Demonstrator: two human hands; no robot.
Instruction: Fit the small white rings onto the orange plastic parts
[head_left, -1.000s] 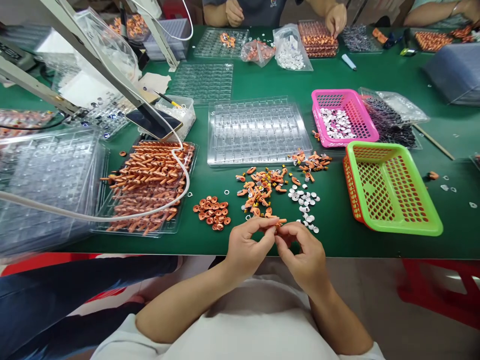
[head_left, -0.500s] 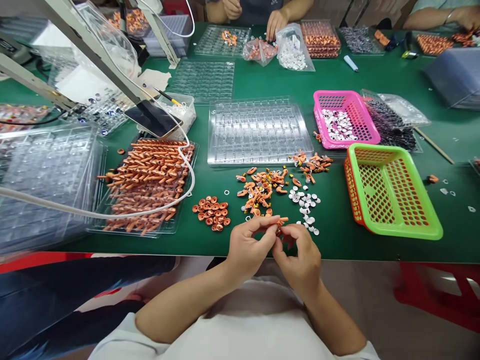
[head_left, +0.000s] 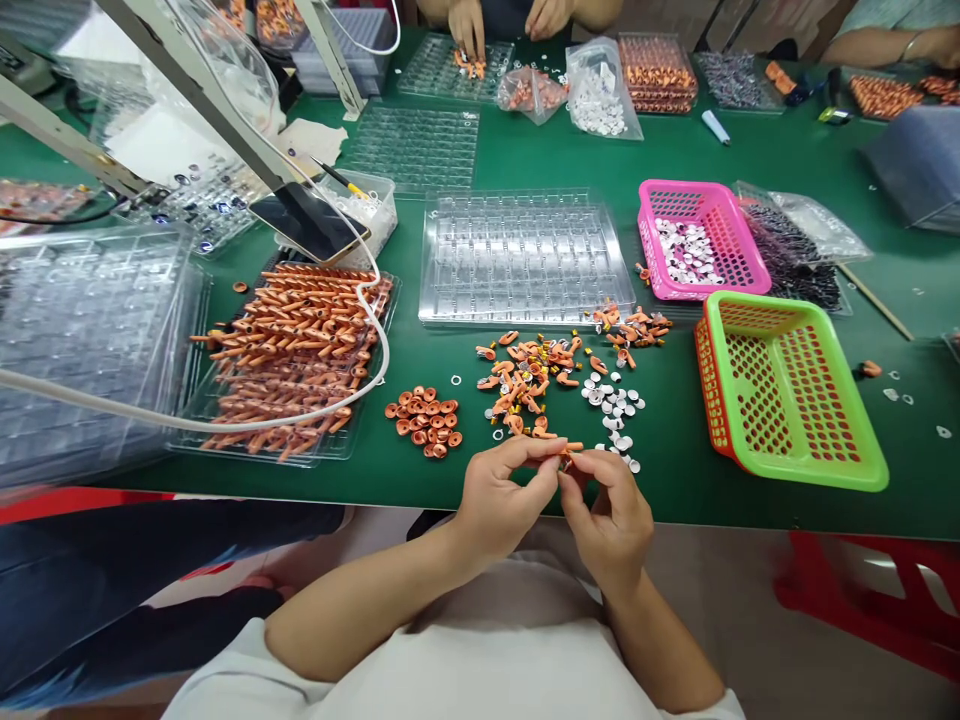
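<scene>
Between my two hands, above the table's front edge, is a small orange plastic part (head_left: 574,446), partly covered by my fingers. My left hand (head_left: 501,498) pinches it between thumb and forefinger. My right hand (head_left: 613,510) is closed on its right side, thumb and forefinger meeting at the part; any smaller piece there is hidden. Just beyond my fingers lies a loose pile of orange parts (head_left: 529,380) with yellow bits. White round discs (head_left: 621,408) are scattered to its right, and orange cup-shaped pieces (head_left: 424,420) are heaped to its left.
A clear blister tray (head_left: 525,260) lies beyond the piles. At right stand a pink basket (head_left: 750,275) of white pieces and a green basket (head_left: 866,455). Trays of orange sticks (head_left: 300,340), a phone (head_left: 311,222) and a white cable (head_left: 225,425) are at left. Co-workers' hands (head_left: 469,30) work across the table.
My hands stay together on the part, with a slight shift of the fingers. The view has turned a little. Across the table, a co-worker's hand now reaches to orange pieces on a tray.
</scene>
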